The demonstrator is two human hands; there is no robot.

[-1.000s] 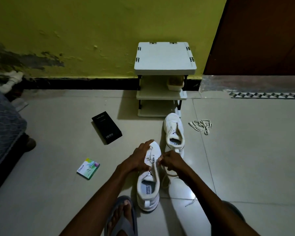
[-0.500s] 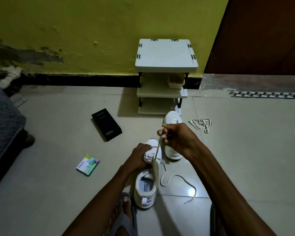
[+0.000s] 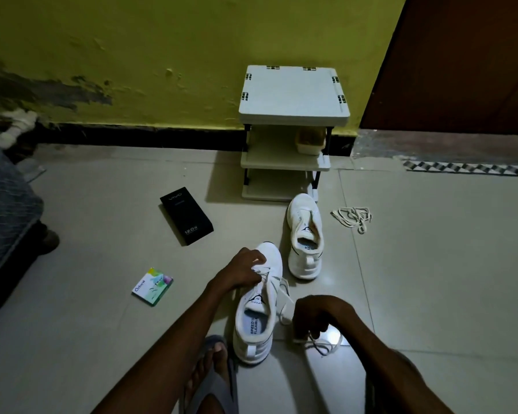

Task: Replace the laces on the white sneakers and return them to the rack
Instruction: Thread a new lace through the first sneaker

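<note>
Straight out from the rack (image 3: 293, 97), toward the person, the near sneaker (image 3: 253, 327) stands on the floor with its toe pointing back at the rack, much as it did half a second ago. The far sneaker (image 3: 304, 234), between it and the rack's bottom shelf, now shows whole, because the right hand (image 3: 317, 315) no longer hangs in front of it. That hand had been raised toward the rack, drawing the lace (image 3: 326, 345) up taut. It has since dropped to the floor beside the near sneaker's heel, on the side away from the rack, fingers curled down and pinching the lace, whose slack lies looped under it. The left hand (image 3: 243, 273) has stayed put, gripping the near sneaker at its laced front with fingers bent over the eyelets. Behind the rack rises a yellow wall (image 3: 162, 55), scuffed and stained dark off to the rack's left, above a black skirting. Pale glossy floor tiles (image 3: 431, 279) spread out from the rack, and a brown door (image 3: 461, 61) stands to its right. Far left of the rack sits the edge of a dark bed (image 3: 3, 198). A black box (image 3: 186, 215) lies left of the rack's foot, with a small green packet (image 3: 152, 286) farther out. A bundle of loose laces (image 3: 353, 218) lies just right of the rack's base. A small tub (image 3: 310, 140) rests on its middle shelf.
</note>
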